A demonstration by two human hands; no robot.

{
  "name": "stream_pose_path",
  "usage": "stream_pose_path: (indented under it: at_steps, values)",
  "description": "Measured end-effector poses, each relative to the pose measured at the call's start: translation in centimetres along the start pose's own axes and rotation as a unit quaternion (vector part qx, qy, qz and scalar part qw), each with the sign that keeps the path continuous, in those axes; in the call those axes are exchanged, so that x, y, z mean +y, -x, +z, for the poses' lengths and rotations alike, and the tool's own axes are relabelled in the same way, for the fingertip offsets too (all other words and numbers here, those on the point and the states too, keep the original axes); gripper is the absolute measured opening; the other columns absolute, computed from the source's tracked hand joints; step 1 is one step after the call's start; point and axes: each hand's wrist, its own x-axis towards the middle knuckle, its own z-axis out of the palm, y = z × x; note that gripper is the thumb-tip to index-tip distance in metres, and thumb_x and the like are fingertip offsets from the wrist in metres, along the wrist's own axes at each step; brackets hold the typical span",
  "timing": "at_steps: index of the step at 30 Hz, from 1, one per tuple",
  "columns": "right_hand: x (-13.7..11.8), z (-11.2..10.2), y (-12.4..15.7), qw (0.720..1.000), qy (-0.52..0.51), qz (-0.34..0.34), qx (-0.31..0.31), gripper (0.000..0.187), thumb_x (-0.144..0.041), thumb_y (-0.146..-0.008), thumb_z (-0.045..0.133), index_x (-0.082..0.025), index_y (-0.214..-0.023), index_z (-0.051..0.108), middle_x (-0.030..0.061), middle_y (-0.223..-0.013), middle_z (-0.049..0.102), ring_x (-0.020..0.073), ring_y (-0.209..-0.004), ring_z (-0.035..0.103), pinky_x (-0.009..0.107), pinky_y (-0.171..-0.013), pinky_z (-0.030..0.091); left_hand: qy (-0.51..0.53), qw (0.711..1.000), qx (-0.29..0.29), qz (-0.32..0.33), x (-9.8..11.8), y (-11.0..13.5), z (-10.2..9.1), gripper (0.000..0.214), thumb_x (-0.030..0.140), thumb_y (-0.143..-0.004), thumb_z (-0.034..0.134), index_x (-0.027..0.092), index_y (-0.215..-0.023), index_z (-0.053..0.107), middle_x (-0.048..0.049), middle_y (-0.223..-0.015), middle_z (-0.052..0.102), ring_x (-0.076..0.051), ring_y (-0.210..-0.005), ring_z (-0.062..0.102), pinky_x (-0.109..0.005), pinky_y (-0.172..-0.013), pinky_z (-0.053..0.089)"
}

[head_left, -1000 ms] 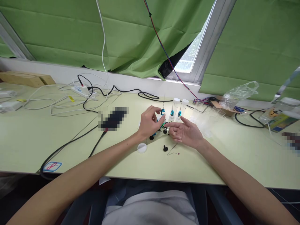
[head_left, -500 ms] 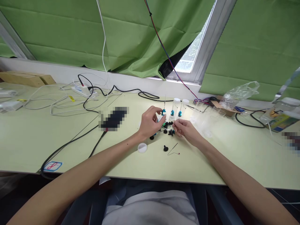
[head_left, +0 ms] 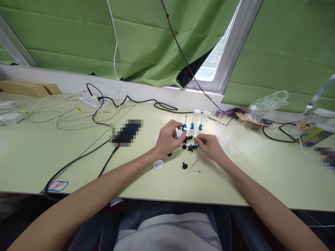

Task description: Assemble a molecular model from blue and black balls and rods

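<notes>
My left hand (head_left: 169,137) pinches a small blue clip (head_left: 184,128) with a thin metal rod standing up from it. Thumb and fingertips of my right hand (head_left: 210,147) are pressed together over the pile of parts; what is between them is too small to make out. Beside those fingertips lies another blue piece (head_left: 195,146). Small black parts (head_left: 184,147) are heaped between the hands. Just behind, two more blue clips with rods, one left (head_left: 192,126) and one right (head_left: 200,127), stand upright near white-capped clear containers (head_left: 197,112).
Nearer me lie a black knob-like part (head_left: 185,166), a bent wire with a red tip (head_left: 193,170) and a round white lid (head_left: 158,165). A blurred dark device (head_left: 127,133) with a black cable sits left. Clear plastic (head_left: 227,134) and a cardboard box (head_left: 252,122) are right.
The blue clip in my left hand has shifted slightly right and down, its rod now leaning a little. My right hand has moved slightly, and the blue piece beside it shows more.
</notes>
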Motion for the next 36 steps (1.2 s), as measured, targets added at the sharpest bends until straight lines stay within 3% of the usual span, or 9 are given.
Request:
stream_pose_path:
  at_steps: [2, 5, 11, 23, 30, 36]
  values:
    - [0.1, -0.1, 0.0, 1.0, -0.019, -0.003, 0.0, 0.012, -0.028, -0.089, 0.056, -0.02, -0.084, 0.064, -0.001, -0.067, 0.063, 0.0127, -0.057, 0.051, 0.027, -0.058, 0.04, 0.0, 1.0, -0.001, 0.002, 0.0, 0.0, 0.0, 0.013, 0.02, -0.083, 0.067, 0.019, -0.095, 0.062, -0.0002, -0.084, 0.06, -0.004, -0.048, 0.044, -0.022, -0.049, 0.042]
    - [0.4, -0.2, 0.0, 0.999, -0.031, -0.008, -0.012, 0.018, -0.026, -0.087, 0.06, -0.023, -0.103, 0.063, 0.0012, -0.088, 0.07, 0.0129, -0.061, 0.058, 0.028, -0.062, 0.047, -0.002, 1.0, -0.002, 0.002, -0.1, 0.0, 0.0, 0.012, 0.02, -0.083, 0.066, 0.019, -0.095, 0.062, 0.0002, -0.084, 0.06, -0.004, -0.047, 0.043, -0.022, -0.049, 0.042]
    - [0.8, 0.0, 0.0, 0.998, 0.006, -0.027, -0.05, 0.018, -0.023, -0.087, 0.058, -0.022, -0.103, 0.065, 0.0029, -0.092, 0.07, 0.0141, -0.064, 0.06, 0.031, -0.067, 0.051, -0.001, 1.0, -0.009, -0.002, -0.1, 0.1, 0.0, 0.012, 0.019, -0.083, 0.067, 0.019, -0.094, 0.062, 0.0007, -0.084, 0.06, -0.004, -0.047, 0.043, -0.022, -0.049, 0.042]
    - [1.2, -0.3, -0.1, 0.992, 0.071, -0.014, -0.099, 0.02, -0.017, -0.085, 0.055, -0.021, -0.101, 0.066, 0.0024, -0.089, 0.071, 0.0137, -0.062, 0.059, 0.029, -0.064, 0.048, -0.002, 1.0, -0.017, 0.0, -0.1, 0.2, 0.1, 0.011, 0.02, -0.083, 0.066, 0.019, -0.094, 0.062, 0.0006, -0.084, 0.059, -0.004, -0.047, 0.043, -0.022, -0.049, 0.041]
    - [1.2, -0.8, -0.2, 0.989, 0.103, -0.001, -0.108, 0.025, -0.01, -0.078, 0.055, -0.021, -0.096, 0.067, 0.002, -0.087, 0.071, 0.0146, -0.064, 0.059, 0.029, -0.064, 0.045, -0.004, 1.0, -0.018, 0.001, -0.2, 0.2, 0.0, 0.011, 0.021, -0.083, 0.065, 0.02, -0.094, 0.062, -0.0001, -0.085, 0.061, -0.005, -0.047, 0.042, -0.023, -0.049, 0.042]
    - [1.0, -0.4, 0.0, 0.987, 0.135, -0.004, -0.086, 0.017, -0.015, -0.083, 0.056, -0.019, -0.095, 0.068, 0.0058, -0.091, 0.066, 0.0161, -0.069, 0.057, 0.03, -0.068, 0.043, -0.005, 1.0, -0.026, -0.001, -0.2, 0.2, 0.1, 0.013, 0.019, -0.083, 0.065, 0.02, -0.095, 0.061, 0.0, -0.085, 0.06, -0.005, -0.047, 0.043, -0.023, -0.049, 0.041]
